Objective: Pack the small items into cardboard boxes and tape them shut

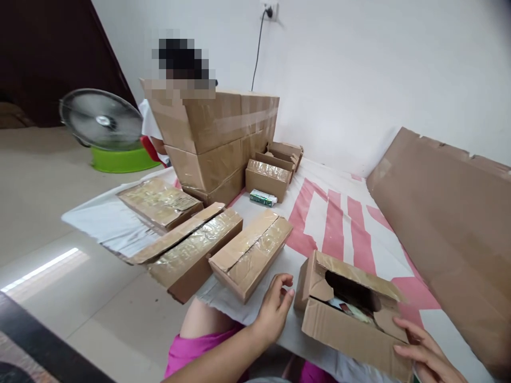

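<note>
A small open cardboard box (347,332) lies in front of me on a white sheet with red stripes (339,223). Its flaps are partly up and printed packets show inside. My left hand (275,308) hovers at the box's left end, fingers loosely curled, holding nothing. My right hand (425,354) rests flat against the box's right front corner, fingers stretched out.
Several taped cardboard boxes (249,252) lie to the left on the sheet. A tall stack of boxes (215,143) stands behind, with a person partly hidden beyond it. A small green-and-white carton (262,198), a fan (101,119) and a big cardboard sheet (451,223) are around.
</note>
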A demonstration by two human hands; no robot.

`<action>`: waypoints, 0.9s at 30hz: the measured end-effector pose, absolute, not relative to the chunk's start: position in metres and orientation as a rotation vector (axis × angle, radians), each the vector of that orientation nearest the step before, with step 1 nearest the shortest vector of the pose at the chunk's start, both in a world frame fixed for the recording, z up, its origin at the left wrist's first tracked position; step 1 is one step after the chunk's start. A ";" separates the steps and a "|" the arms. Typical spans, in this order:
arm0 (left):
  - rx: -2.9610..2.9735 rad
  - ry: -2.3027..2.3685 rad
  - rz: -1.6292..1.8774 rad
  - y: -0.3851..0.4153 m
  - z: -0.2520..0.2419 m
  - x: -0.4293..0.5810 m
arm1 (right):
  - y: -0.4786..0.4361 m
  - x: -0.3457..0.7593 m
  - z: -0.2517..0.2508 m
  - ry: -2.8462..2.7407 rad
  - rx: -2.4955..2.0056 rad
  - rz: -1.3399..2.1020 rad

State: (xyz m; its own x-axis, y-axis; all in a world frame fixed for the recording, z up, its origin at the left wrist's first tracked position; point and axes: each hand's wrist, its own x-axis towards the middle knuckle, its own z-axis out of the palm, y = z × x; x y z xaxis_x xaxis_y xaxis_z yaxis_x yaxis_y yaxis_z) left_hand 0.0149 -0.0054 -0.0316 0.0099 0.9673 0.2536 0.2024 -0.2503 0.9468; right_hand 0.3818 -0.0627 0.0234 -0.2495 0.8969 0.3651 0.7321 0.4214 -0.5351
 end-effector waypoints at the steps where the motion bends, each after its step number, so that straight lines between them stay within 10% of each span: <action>1: 1.594 1.171 1.309 -0.006 -0.029 0.014 | -0.064 0.378 0.024 -2.053 -1.376 0.331; 19: 1.277 1.150 1.497 0.021 -0.011 -0.012 | -0.069 0.290 0.011 -1.736 -1.331 0.456; 27: 2.163 1.224 1.317 -0.019 -0.003 0.002 | -0.064 0.325 0.018 -1.676 -1.468 0.416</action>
